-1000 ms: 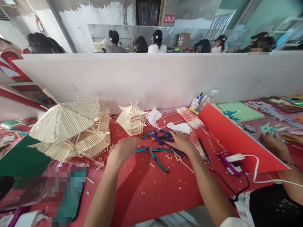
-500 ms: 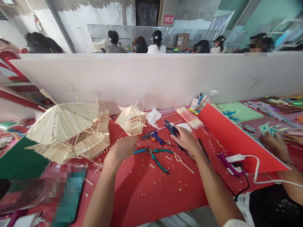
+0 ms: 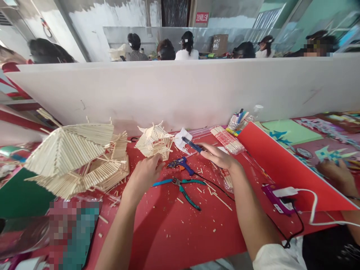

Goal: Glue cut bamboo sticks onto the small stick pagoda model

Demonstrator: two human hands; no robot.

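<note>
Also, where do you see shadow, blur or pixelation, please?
Head view, centre: a soft shadow lies on the red table beside the left forearm, while the teal-handled pliers look fairly crisp; head view, right edge: the paper strip looks smeared and stretched; head view, lower left: mosaic blocks hide part of a teal object.

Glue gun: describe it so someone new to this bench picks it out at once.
On the red table, find the smaller stick model. Just right of it and nearer the camera, beyond the teal-handled pliers, lies the glue gun. Unlike the pliers, it has a blue body and an orange trigger.
</note>
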